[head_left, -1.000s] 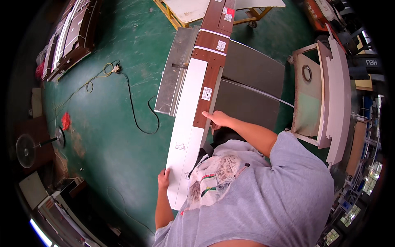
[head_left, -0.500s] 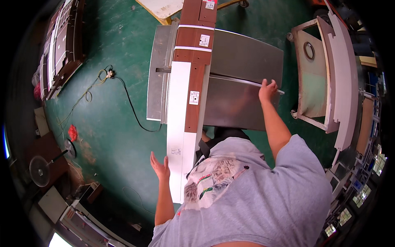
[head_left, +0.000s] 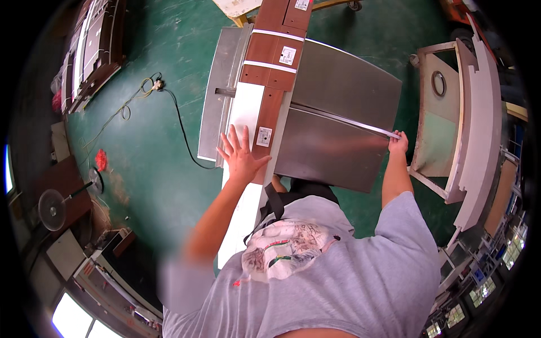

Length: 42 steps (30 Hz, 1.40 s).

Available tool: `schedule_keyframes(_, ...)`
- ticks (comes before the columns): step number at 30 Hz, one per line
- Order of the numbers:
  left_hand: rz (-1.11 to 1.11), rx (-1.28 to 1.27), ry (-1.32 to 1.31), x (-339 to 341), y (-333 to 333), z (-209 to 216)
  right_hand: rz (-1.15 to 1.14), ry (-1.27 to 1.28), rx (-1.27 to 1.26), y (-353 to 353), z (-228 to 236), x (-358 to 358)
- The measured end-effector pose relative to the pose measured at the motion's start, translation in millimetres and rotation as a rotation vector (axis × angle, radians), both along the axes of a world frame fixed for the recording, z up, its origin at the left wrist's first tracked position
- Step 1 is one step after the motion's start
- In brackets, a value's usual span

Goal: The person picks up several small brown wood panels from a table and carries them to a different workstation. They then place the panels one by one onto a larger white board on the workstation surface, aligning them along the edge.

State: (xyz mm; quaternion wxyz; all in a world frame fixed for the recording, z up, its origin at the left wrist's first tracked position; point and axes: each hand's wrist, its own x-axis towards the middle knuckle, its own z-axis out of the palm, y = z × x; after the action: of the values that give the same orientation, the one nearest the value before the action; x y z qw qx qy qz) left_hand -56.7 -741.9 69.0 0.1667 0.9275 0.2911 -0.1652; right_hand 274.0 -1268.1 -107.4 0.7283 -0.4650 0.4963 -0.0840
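A long stack of panels [head_left: 265, 76], brown and white with paper labels, lies lengthwise across a grey metal machine table [head_left: 338, 149]. Two white straps [head_left: 271, 66] cross the far part of the stack. My left hand [head_left: 241, 158] is over the top of the stack near a label, fingers spread, seeming to rest on it. At the table's right edge, the fingers of my right hand [head_left: 398, 142] are closed on the end of a narrow white strap [head_left: 360, 123]. That strap runs along the seam between the table's two plates; its other end is hidden by the stack.
A wheeled wooden frame [head_left: 451, 191] with long pale panels stands at the right. On the green floor at left lie a black cable [head_left: 179, 118] and a red scrap [head_left: 101, 160]. A fan [head_left: 52, 209] and stacked brown panels [head_left: 90, 56] are farther left.
My left hand has moved from beside the stack's near end forward over its top. My right hand has moved right and down and taken hold of the strap's end.
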Motion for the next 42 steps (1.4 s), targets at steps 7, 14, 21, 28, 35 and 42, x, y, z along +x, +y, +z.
schedule_keyframes(7,0.073,0.063,0.138,-2.5,-20.1,-16.2,0.677,-0.632,0.386,171.6,173.5,-11.2)
schedule_keyframes(14,0.144,0.055,0.100,13.3,-28.5,-14.4,1.424,-0.740,-0.189,301.8,239.9,-52.4)
schedule_keyframes(21,0.147,0.045,0.047,8.9,-30.2,-16.7,1.731,-1.131,-1.032,382.8,288.5,-94.6)
schedule_keyframes(28,0.108,0.061,-0.016,0.7,-26.7,-20.1,1.720,-0.945,-0.969,388.5,330.8,-99.3)
schedule_keyframes(35,0.148,-0.004,-0.105,1.3,-26.1,-10.1,1.793,-1.101,-1.213,393.7,329.6,-120.3)
schedule_keyframes(42,-0.474,0.201,-0.559,41.4,14.4,122.5,2.331,-1.160,-1.730,412.1,280.7,-154.5)
